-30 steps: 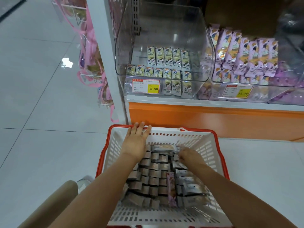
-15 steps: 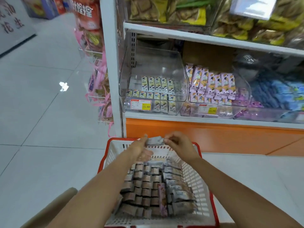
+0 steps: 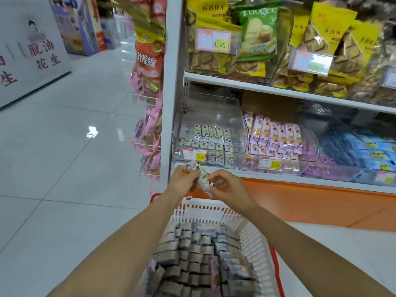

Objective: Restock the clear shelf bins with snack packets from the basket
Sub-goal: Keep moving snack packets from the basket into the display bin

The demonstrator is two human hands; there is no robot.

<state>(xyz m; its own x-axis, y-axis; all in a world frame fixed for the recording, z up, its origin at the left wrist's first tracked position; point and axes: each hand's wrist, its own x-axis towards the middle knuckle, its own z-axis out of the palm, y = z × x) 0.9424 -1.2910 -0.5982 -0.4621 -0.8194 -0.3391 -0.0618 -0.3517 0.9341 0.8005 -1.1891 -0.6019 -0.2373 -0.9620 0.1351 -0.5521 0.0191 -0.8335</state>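
Observation:
A white basket with a red rim (image 3: 255, 236) stands on the floor below me, packed with rows of small snack packets (image 3: 192, 254). Above its far edge, my left hand (image 3: 184, 179) and my right hand (image 3: 227, 187) hold one pale yellow-green snack packet (image 3: 202, 175) between them, each pinching an end. Just beyond, on the lowest shelf, the left clear bin (image 3: 214, 129) holds several matching packets in rows. The bin to its right (image 3: 280, 136) holds purple packets.
The orange shelf base (image 3: 321, 200) runs behind the basket. An upper shelf (image 3: 278, 88) carries large yellow biscuit bags. Pink-ribboned goods hang on a rack (image 3: 150, 133) at the shelf's left end. Tiled floor (image 3: 64, 168) spreads to the left.
Both hands rose out of the basket with one packet and now hold it higher, in front of the left bin. The view tilted upward, showing the upper shelf.

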